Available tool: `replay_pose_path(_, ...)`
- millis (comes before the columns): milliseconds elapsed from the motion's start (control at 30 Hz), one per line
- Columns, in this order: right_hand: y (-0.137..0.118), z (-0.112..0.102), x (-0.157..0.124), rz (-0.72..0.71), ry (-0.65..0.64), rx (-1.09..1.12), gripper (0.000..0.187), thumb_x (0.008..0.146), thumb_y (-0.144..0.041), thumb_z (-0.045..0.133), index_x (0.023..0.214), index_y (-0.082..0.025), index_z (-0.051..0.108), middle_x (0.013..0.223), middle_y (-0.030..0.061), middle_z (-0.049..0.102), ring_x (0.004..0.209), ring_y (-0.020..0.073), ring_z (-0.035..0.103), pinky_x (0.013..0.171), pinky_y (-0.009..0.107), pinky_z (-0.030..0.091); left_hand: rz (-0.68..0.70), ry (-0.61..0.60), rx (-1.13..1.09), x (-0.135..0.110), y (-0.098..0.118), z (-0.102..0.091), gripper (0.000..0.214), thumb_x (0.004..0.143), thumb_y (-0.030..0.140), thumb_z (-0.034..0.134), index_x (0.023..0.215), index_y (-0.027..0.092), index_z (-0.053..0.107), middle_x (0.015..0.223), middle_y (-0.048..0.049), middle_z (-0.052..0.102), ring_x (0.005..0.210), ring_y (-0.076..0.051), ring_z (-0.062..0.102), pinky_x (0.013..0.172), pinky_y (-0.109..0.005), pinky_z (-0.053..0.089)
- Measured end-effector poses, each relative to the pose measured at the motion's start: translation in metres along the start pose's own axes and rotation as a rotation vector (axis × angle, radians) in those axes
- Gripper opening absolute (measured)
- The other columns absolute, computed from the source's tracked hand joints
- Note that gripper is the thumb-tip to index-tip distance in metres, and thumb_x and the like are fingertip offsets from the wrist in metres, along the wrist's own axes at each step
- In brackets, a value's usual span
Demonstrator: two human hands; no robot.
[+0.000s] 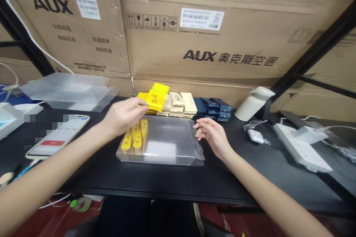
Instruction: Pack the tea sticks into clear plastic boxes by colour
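Observation:
My left hand [124, 116] is closed on a yellow packet [158, 96] with dark print, held above the back left of a clear plastic box [172, 152]. It is slightly blurred. Inside the box, at its left end, several yellow packets [135, 137] stand side by side. My right hand [213, 137] is at the box's right end, its bent fingers on the edge by the end flaps [198, 152]. Behind the box lie more yellow packets [143, 98], partly hidden by the held one, then stacks of cream packets [187, 103] and dark blue packets [218, 107].
Clear plastic sheets or flat boxes [75, 89] lie at the back left, near a phone [59, 137]. On the right are a white bottle [253, 105], a white earphone case [255, 136] and a power strip [303, 148]. Large cardboard cartons [236, 40] wall off the back.

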State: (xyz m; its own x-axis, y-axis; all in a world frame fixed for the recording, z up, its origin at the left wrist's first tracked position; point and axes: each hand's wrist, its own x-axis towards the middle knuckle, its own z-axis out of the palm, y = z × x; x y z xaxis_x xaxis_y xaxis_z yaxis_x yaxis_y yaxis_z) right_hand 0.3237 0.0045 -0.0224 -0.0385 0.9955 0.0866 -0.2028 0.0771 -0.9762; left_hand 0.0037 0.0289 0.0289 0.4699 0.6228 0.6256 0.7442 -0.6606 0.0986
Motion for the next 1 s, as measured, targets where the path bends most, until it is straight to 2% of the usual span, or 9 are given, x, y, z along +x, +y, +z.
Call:
replay_pose_path(133, 0.0, 0.002, -0.003, 0.158, -0.154, 0.094, 0.045, 0.074, -0.045, 0.074, 0.108, -0.018, 0.063, 0.096, 0.009, 0.074, 0.053, 0.0145, 0.068, 0.037, 0.02, 0.049, 0.283, -0.246, -0.256, 0.003, 0.061, 0.007, 0.035, 0.098, 0.03, 0.039, 0.089, 0.021, 0.071, 0.099, -0.0101, 0.073, 0.09, -0.023, 0.068, 0.079, -0.036, 0.056)
replay_pose_path(233, 0.0, 0.001, -0.002, 0.222, -0.196, 0.087, 0.041, 0.072, -0.038, 0.078, 0.105, -0.017, 0.064, 0.081, 0.005, 0.074, 0.042, 0.0091, 0.061, 0.031, 0.015, 0.043, 0.365, -0.331, -0.287, 0.006, 0.077, 0.015, 0.039, 0.1, 0.025, 0.033, 0.088, 0.02, 0.07, 0.096, -0.0101, 0.072, 0.084, -0.02, 0.067, 0.076, -0.033, 0.056)
replay_pose_path(333, -0.004, -0.007, 0.004, 0.279, -0.186, 0.054, 0.034, 0.071, -0.028, 0.079, 0.099, -0.014, 0.066, 0.077, 0.0049, 0.073, 0.042, 0.007, 0.059, 0.035, 0.014, 0.046, 0.299, -0.319, -0.252, 0.006, 0.059, 0.017, 0.03, 0.098, 0.035, 0.044, 0.106, 0.021, 0.069, 0.11, -0.0094, 0.069, 0.095, -0.021, 0.067, 0.085, -0.034, 0.055)
replay_pose_path(400, -0.009, -0.017, 0.011, 0.247, -0.089, 0.046, 0.029, 0.069, -0.026, 0.077, 0.093, -0.014, 0.067, 0.077, 0.0059, 0.074, 0.04, 0.0063, 0.056, 0.033, 0.014, 0.045, 0.14, -0.268, -0.236, 0.003, 0.032, 0.017, 0.041, 0.091, 0.047, 0.055, 0.122, 0.021, 0.062, 0.123, -0.0103, 0.065, 0.111, -0.027, 0.062, 0.096, -0.041, 0.052)
replay_pose_path(500, -0.019, -0.037, 0.022, 0.143, 0.077, -0.062, 0.02, 0.066, -0.024, 0.072, 0.082, -0.013, 0.066, 0.065, 0.0034, 0.07, 0.031, 0.0049, 0.046, 0.027, 0.015, 0.034, -0.145, -0.19, -0.35, -0.005, -0.015, 0.023, 0.045, 0.083, 0.056, 0.061, 0.108, 0.019, 0.066, 0.11, -0.01, 0.071, 0.1, -0.027, 0.066, 0.095, -0.044, 0.052)
replay_pose_path(567, -0.023, -0.051, 0.028, 0.12, 0.123, -0.169, 0.016, 0.063, -0.025, 0.069, 0.072, -0.013, 0.063, 0.056, 0.0015, 0.065, 0.028, 0.0045, 0.041, 0.025, 0.016, 0.029, -0.369, -0.081, -0.474, -0.012, -0.041, 0.03, 0.046, 0.081, 0.061, 0.06, 0.096, 0.018, 0.066, 0.101, -0.0104, 0.073, 0.09, -0.025, 0.069, 0.089, -0.042, 0.055)
replay_pose_path(633, -0.023, -0.06, 0.032, 0.124, 0.136, -0.273, 0.014, 0.06, -0.027, 0.066, 0.065, -0.014, 0.061, 0.05, 0.0011, 0.062, 0.026, 0.0051, 0.04, 0.024, 0.017, 0.026, -0.504, -0.035, -0.582, -0.018, -0.056, 0.036, 0.051, 0.076, 0.066, 0.063, 0.091, 0.017, 0.066, 0.094, -0.0107, 0.073, 0.088, -0.025, 0.069, 0.086, -0.041, 0.056)
replay_pose_path(767, -0.014, -0.06, 0.032, 0.156, 0.095, -0.448, 0.015, 0.06, -0.029, 0.062, 0.062, -0.014, 0.061, 0.048, 0.0019, 0.062, 0.024, 0.0051, 0.038, 0.024, 0.017, 0.021, -0.582, -0.048, -0.71, -0.021, -0.058, 0.04, 0.055, 0.073, 0.067, 0.065, 0.092, 0.016, 0.066, 0.094, -0.011, 0.074, 0.093, -0.027, 0.068, 0.089, -0.044, 0.055)
replay_pose_path(1000, -0.008, -0.055, 0.027, 0.198, 0.026, -0.583, 0.018, 0.065, -0.032, 0.061, 0.063, -0.014, 0.06, 0.049, 0.0026, 0.063, 0.024, 0.0044, 0.037, 0.026, 0.016, 0.021, -0.544, -0.261, -0.767, -0.022, -0.047, 0.04, 0.049, 0.07, 0.056, 0.075, 0.1, 0.018, 0.068, 0.108, -0.0108, 0.072, 0.106, -0.03, 0.065, 0.095, -0.046, 0.051)
